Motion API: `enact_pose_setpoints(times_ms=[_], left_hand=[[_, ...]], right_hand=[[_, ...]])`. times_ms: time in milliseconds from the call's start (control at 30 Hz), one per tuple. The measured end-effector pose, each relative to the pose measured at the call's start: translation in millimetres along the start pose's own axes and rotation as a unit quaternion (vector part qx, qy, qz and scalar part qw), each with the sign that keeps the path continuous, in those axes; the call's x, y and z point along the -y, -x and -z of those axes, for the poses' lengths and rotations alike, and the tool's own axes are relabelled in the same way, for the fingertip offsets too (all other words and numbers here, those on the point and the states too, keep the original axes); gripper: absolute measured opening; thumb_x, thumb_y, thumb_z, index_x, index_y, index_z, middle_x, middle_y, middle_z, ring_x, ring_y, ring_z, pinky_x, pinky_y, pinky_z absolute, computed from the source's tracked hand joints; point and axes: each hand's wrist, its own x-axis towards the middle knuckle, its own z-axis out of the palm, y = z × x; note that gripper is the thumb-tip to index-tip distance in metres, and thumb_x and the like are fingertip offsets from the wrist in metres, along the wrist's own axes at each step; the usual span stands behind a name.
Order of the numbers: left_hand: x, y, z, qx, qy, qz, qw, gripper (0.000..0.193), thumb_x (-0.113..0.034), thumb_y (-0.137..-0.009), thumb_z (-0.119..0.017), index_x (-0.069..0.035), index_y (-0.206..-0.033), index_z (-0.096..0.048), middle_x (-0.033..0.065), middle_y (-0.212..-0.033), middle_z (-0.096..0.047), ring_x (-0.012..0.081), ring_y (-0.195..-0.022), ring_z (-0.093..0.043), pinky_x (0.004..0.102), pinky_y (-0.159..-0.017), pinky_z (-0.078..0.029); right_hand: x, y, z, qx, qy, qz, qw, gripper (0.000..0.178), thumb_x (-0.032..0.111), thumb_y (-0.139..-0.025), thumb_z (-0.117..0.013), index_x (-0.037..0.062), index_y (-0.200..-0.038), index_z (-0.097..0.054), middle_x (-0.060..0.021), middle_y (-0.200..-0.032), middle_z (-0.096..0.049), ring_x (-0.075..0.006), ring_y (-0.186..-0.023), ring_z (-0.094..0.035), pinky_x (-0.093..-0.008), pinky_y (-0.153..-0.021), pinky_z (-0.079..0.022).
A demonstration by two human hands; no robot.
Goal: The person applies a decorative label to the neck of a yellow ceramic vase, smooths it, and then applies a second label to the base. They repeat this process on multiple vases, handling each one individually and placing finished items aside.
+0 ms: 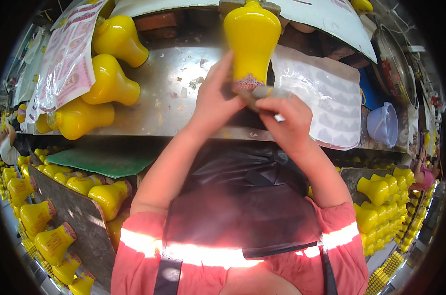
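A glossy yellow bottle [252, 37] lies in front of me, its narrow neck away from me against a grey rest [226, 7]. A patterned decal band [248, 82] circles the end nearest me. My left hand [214, 98] grips the bottle's left side, thumb near the decorated end, with some fingers hidden behind it. My right hand [288, 115] is closed in a pinch just right of that end, on a small greyish tool [269, 92]. A white tip shows below the fingers; the tool's exact kind is unclear.
Several plain yellow bottles [107, 81] lie at the left beside a printed decal sheet [70, 69]. At right, a pale decal sheet [326, 98] lies near a lavender bucket [383, 124]. Decorated bottles [56, 241] stand on racks behind a dark board [80, 216]; more stand at right.
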Motion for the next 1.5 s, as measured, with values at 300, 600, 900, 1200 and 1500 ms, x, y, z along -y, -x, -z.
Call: enact_pose_setpoints(times_ms=[300,600,900,1200,1500], left_hand=[[0,0,-2,-0.037,-0.142,-0.107,0.983,0.089,-0.011,-0.068,-0.09,-0.009,-0.148,-0.051,0.0198,-0.143,-0.056,0.0395,-0.129,-0.058,0.0439,-0.107,-0.049],[-10,-11,-9,-0.053,-0.192,-0.135,0.971,0.103,-0.013,-0.064,-0.095,-0.011,-0.154,-0.043,0.0218,-0.151,-0.046,0.0425,-0.133,-0.054,0.0424,-0.106,-0.051],[-16,-6,13,0.058,0.206,0.029,0.976,0.104,-0.003,-0.086,-0.08,-0.013,-0.167,-0.016,0.0082,-0.158,-0.042,0.0227,-0.134,-0.055,0.0368,-0.109,-0.05],[-34,-1,9,0.077,0.474,0.088,0.873,0.107,-0.031,-0.089,-0.083,-0.017,-0.168,-0.011,0.0109,-0.16,-0.04,0.0301,-0.143,-0.047,0.0496,-0.116,-0.043],[-32,-3,4,0.073,0.533,0.068,0.84,0.095,-0.038,-0.093,-0.078,-0.015,-0.165,-0.019,0.0106,-0.15,-0.048,0.0302,-0.134,-0.055,0.0436,-0.107,-0.051]], right_hand=[[15,-37,16,0.164,0.118,0.118,0.972,0.036,0.006,-0.075,-0.078,0.0162,-0.109,-0.075,-0.006,-0.086,-0.068,-0.0252,-0.073,-0.066,-0.0342,-0.06,-0.05],[-15,-53,24,0.112,0.1,-0.04,0.988,0.035,0.006,-0.088,-0.077,0.0111,-0.122,-0.07,-0.0098,-0.101,-0.074,-0.0261,-0.086,-0.073,-0.0313,-0.076,-0.057],[-12,-59,23,0.092,-0.135,-0.229,0.96,0.032,0.006,-0.091,-0.077,0.0061,-0.122,-0.068,-0.0023,-0.107,-0.072,-0.0102,-0.094,-0.068,-0.024,-0.082,-0.055],[-9,-68,15,0.048,-0.159,-0.154,0.974,0.035,0.004,-0.09,-0.076,0.0065,-0.125,-0.068,0.0,-0.109,-0.069,-0.0094,-0.095,-0.066,-0.0237,-0.083,-0.053],[-9,-65,1,-0.027,-0.179,-0.15,0.972,0.032,0.005,-0.087,-0.079,0.0059,-0.117,-0.069,-0.0039,-0.1,-0.074,-0.0115,-0.089,-0.071,-0.0262,-0.079,-0.056]])
